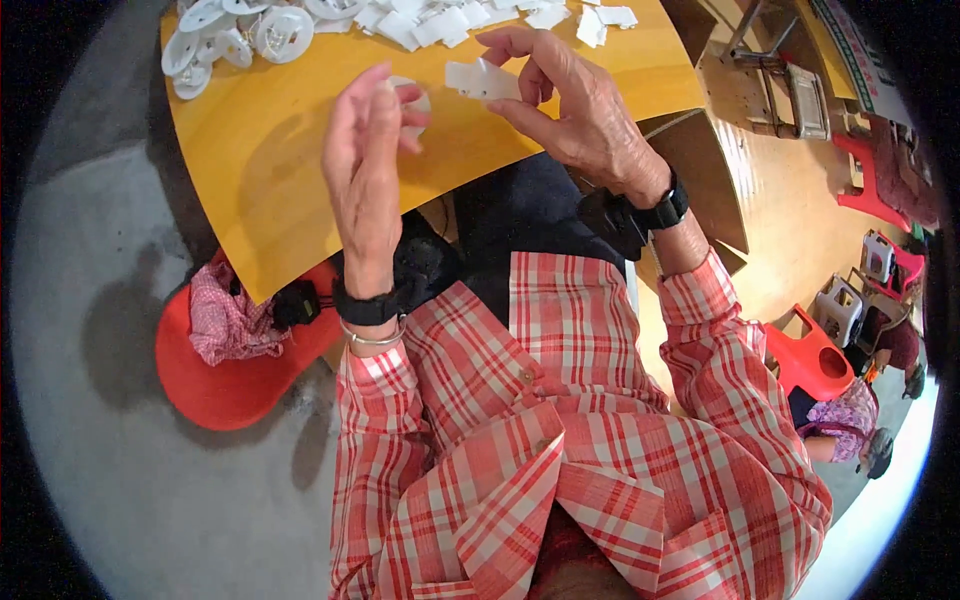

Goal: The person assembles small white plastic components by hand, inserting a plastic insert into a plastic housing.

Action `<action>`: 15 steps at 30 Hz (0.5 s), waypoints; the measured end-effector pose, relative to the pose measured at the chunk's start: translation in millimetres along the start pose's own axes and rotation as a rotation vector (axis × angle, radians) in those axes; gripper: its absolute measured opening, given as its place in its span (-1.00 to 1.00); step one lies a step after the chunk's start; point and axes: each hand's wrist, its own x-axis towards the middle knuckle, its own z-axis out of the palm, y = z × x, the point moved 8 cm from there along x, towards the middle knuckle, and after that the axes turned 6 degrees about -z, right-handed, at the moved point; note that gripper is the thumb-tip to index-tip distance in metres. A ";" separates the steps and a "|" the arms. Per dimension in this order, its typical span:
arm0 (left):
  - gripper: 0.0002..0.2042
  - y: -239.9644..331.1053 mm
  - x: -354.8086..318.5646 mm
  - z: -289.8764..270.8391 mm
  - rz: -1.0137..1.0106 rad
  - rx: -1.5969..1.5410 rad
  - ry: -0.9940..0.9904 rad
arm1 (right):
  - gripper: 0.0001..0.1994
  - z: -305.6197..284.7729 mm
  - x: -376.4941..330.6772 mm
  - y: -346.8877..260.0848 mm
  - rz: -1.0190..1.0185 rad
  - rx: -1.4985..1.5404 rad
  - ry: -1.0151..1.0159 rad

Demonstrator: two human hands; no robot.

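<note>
Above the yellow table, my right hand pinches a small, flat white plastic piece with tiny dark holes between thumb and fingers. My left hand is level with it to the left, slightly blurred. Its fingers are closed on a round white plastic piece, partly hidden behind them. The two pieces are close but apart. Round white plastic pieces with spoke-like insides are heaped at the table's far left. Beside them, toward the right, flat white pieces lie in a loose pile.
A red stool with a pink checked cloth on it stands at the left below the table edge. An open cardboard box is by the table's right side. Farther right are another red stool and a seated person.
</note>
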 end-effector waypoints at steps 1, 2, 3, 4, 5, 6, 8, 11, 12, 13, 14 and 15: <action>-0.55 -5.1 2.5 11.9 -0.074 -0.107 -0.122 | -0.55 1.9 0.6 -1.9 0.010 0.031 -0.013; -0.48 -8.6 3.9 19.1 -0.109 -0.110 -0.182 | -0.55 4.3 0.6 -3.2 0.021 0.062 -0.026; -0.48 -10.4 4.6 19.8 -0.110 -0.106 -0.179 | -0.55 6.6 0.5 -5.5 0.020 0.067 -0.026; -0.49 -15.0 3.5 28.1 -0.167 -0.252 -0.271 | -0.56 7.3 1.2 -9.4 -0.008 0.071 -0.008; -0.50 -17.7 0.8 36.5 -0.224 -0.399 -0.363 | -0.56 7.7 1.7 -12.6 -0.035 0.075 0.011; -0.50 -18.1 -0.3 38.0 -0.226 -0.397 -0.362 | -0.56 8.7 2.0 -12.8 -0.033 0.077 0.012; -0.53 -17.7 -2.6 40.2 -0.262 -0.511 -0.362 | -0.58 12.1 3.8 -18.1 -0.075 0.109 -0.022; -0.57 -26.5 -1.8 37.9 -0.269 -0.560 -0.375 | -0.59 12.8 4.1 -21.7 -0.106 0.116 -0.018; -0.57 -28.7 -1.9 38.5 -0.270 -0.560 -0.377 | -0.59 11.4 3.9 -22.1 -0.104 0.115 -0.017; -0.59 -28.2 -1.5 38.6 -0.259 -0.548 -0.359 | -0.59 11.9 4.1 -22.0 -0.096 0.089 -0.042; -0.61 -27.9 -1.0 38.2 -0.247 -0.536 -0.341 | -0.59 12.8 3.6 -21.8 -0.088 0.062 -0.067; -0.61 -28.8 -0.4 37.8 -0.249 -0.535 -0.342 | -0.59 12.4 2.8 -21.8 -0.086 0.063 -0.066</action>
